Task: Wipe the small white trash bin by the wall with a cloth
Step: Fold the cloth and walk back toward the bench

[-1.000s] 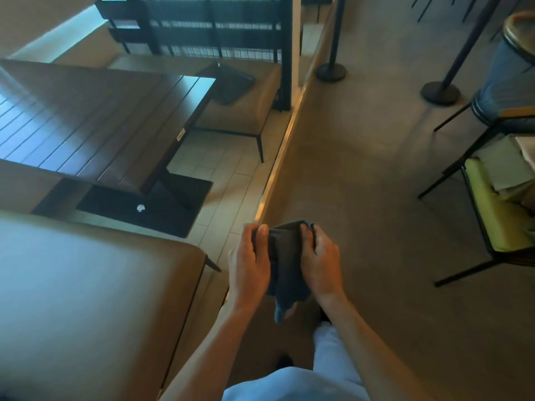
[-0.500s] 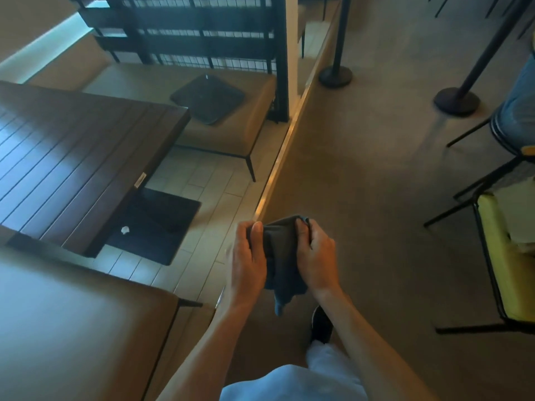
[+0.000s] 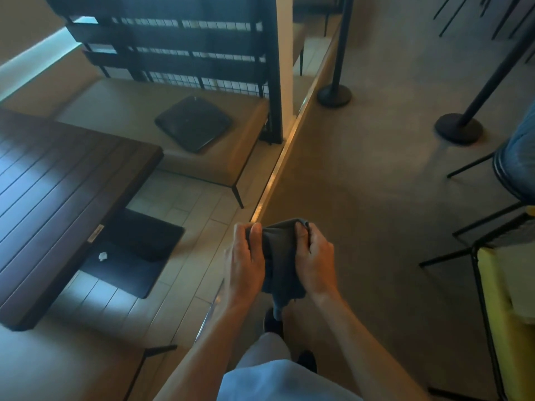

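A dark grey cloth (image 3: 280, 256) hangs bunched between both of my hands, in front of me above the floor. My left hand (image 3: 246, 259) grips its left edge with the thumb on top. My right hand (image 3: 315, 256) grips its right edge, fingers curled into the fabric. The small white trash bin is nowhere in this view.
A dark slatted table (image 3: 58, 198) stands at left between tan benches (image 3: 144, 123); a black cushion (image 3: 193, 123) lies on the far bench. A metal floor strip (image 3: 278, 166) divides tile from carpet. Black stanchion bases (image 3: 334, 95) (image 3: 459, 128) stand ahead; chairs, one yellow (image 3: 503, 299), sit at right.
I have walked forward: the table and near bench slid back and left, the far bench and stanchions came closer. Both hands kept holding the cloth.
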Tool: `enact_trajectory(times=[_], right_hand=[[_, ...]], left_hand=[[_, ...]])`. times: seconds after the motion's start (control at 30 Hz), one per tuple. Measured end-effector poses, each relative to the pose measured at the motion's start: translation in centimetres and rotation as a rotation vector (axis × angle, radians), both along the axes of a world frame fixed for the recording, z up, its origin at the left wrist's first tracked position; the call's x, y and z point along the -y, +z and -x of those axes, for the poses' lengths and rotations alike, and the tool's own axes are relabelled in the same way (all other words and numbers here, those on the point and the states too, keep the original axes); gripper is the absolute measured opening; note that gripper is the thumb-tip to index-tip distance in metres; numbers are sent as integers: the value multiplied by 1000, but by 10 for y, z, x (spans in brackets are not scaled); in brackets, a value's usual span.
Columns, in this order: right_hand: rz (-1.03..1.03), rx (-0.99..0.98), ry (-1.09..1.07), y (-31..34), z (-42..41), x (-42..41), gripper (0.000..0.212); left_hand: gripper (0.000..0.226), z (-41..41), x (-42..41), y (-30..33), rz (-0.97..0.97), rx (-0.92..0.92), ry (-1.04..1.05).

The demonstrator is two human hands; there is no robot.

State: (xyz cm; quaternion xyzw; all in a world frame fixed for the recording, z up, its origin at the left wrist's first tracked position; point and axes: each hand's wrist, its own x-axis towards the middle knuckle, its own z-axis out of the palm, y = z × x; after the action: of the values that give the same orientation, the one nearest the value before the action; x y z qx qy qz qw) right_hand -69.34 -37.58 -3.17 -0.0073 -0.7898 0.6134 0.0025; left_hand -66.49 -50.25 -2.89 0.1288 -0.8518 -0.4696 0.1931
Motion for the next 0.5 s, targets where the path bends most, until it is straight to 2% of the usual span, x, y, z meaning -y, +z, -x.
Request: enact_trajectory(times=[0.23,0.5], right_hand=[[-44,-2,-17,-19,102,-4,29],[-102,36,-6,-23,256,16,29]], left_hand=[[31,104,0,-20,-11,11,-29],[27,258,23,-35,-30,45,-45]])
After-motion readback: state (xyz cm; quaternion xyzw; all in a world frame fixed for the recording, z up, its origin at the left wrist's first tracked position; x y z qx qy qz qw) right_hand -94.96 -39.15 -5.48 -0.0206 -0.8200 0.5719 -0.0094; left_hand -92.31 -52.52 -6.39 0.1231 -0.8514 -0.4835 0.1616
